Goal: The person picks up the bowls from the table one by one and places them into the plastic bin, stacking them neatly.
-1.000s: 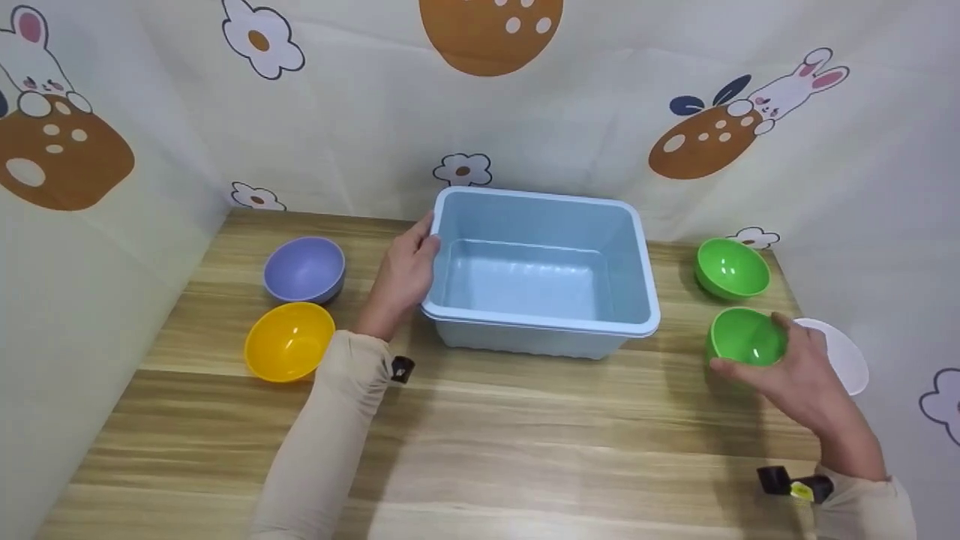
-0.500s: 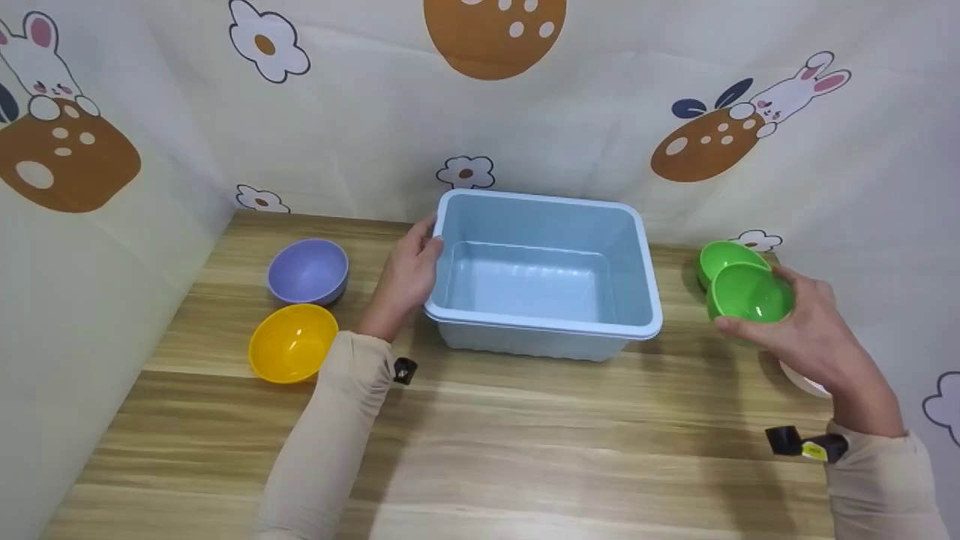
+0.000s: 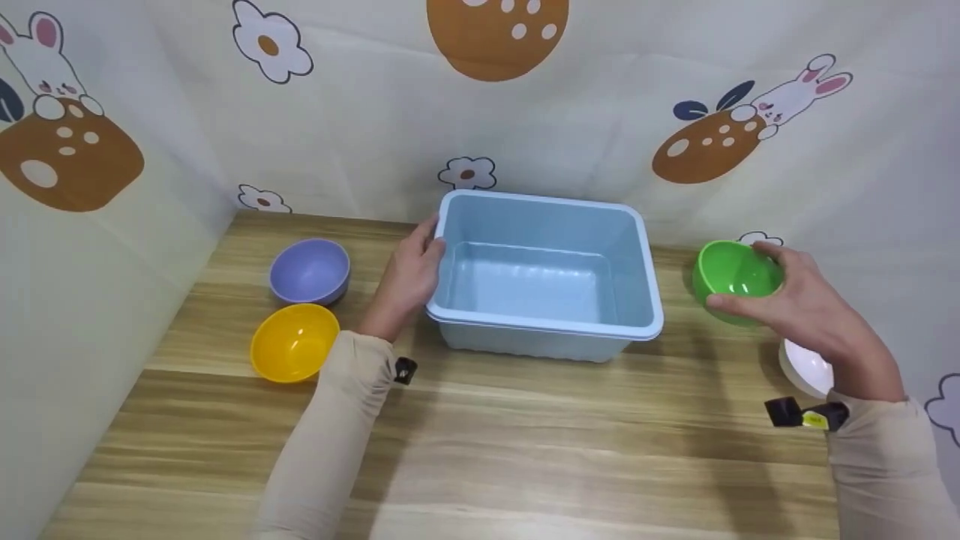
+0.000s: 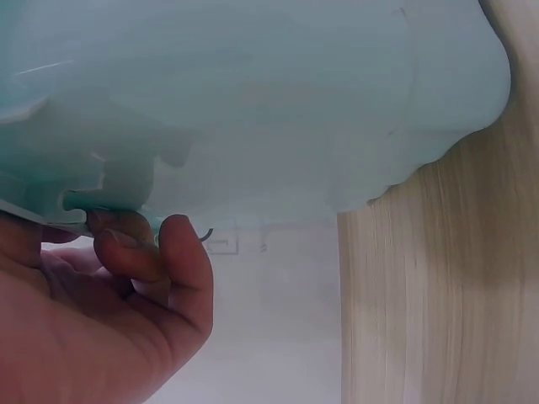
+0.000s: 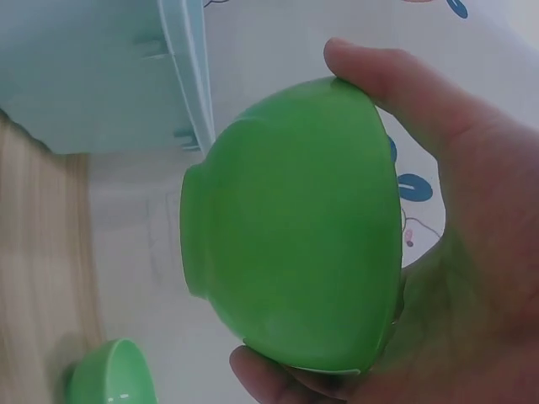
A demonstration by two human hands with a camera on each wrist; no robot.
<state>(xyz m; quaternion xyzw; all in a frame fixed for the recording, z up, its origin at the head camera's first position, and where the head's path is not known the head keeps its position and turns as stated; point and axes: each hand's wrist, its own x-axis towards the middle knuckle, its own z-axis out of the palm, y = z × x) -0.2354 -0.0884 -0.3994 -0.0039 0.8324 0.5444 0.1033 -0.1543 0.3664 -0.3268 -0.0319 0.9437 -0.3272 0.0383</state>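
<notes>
At the left side of a light blue plastic tub (image 3: 551, 330), my left hand (image 3: 409, 274) grips the rim. Its curled fingers show under the tub's edge in the left wrist view. My right hand (image 3: 810, 311) holds a green bowl (image 5: 295, 227) by its rim, thumb on one side and fingers on the other. A second green bowl (image 5: 109, 379) stands lower on the table, apart from the held one in the right wrist view. From the head view the held bowl mostly covers it. Inside, the tub has nothing in it.
On the left of the wooden table (image 3: 525, 450) stand a purple bowl (image 3: 309, 271) and, just in front of it, a yellow bowl (image 3: 295, 343). A white bowl (image 3: 806, 367) sits at the right, partly behind my right wrist. Patterned cloth (image 3: 360, 97) walls the back and sides.
My right hand has lifted the nearer green bowl and carried it back over the other green bowl. More of the white bowl's left side shows. The left hand keeps its grip on the tub.
</notes>
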